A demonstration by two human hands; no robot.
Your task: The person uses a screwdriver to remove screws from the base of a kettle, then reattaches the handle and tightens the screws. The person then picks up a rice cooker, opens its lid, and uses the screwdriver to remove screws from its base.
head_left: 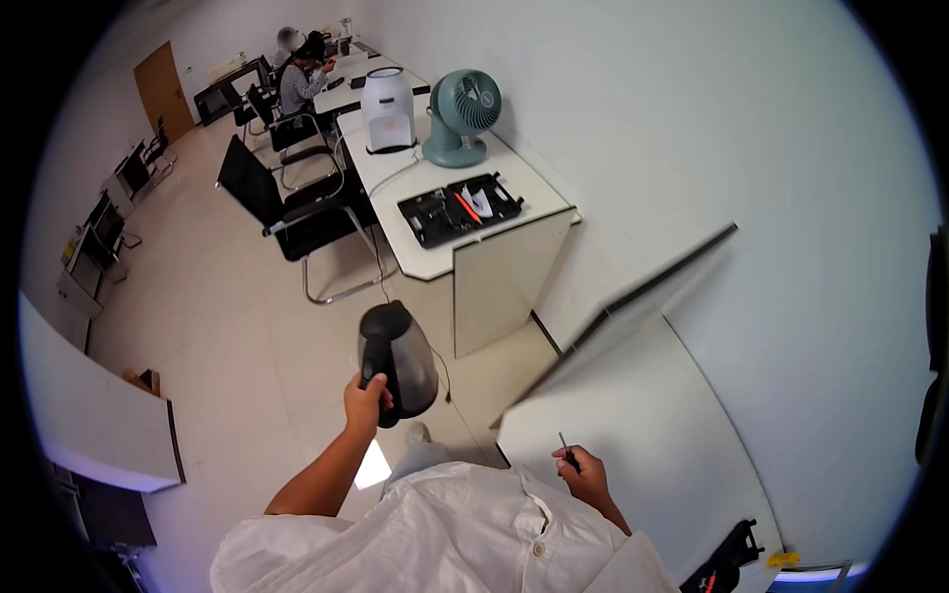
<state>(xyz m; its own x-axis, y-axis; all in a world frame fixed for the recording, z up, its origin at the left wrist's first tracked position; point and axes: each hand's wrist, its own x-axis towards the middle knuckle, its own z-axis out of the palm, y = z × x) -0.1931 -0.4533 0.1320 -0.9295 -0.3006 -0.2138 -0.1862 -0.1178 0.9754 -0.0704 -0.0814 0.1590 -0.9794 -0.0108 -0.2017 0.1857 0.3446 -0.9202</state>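
Observation:
My left hand (364, 405) is closed round the black handle of an electric kettle (413, 364), held up over the tiled floor. The kettle has a black lid and a greyish, see-through-looking body. In my right hand (590, 478) is a small screwdriver (568, 454) with a dark handle, its thin metal shaft pointing up and away from me. That hand is over a white desk (633, 425) on my right. What the kettle contains cannot be made out.
Ahead, a white desk (425, 261) bears an open black tool case (425, 219), a green fan (467, 104) and a white appliance (388, 114). Partition panels (509, 277) stand between the desks. Black chairs (287, 208) line the left. Another tool case (727, 563) lies lower right. A person (300, 87) sits far off.

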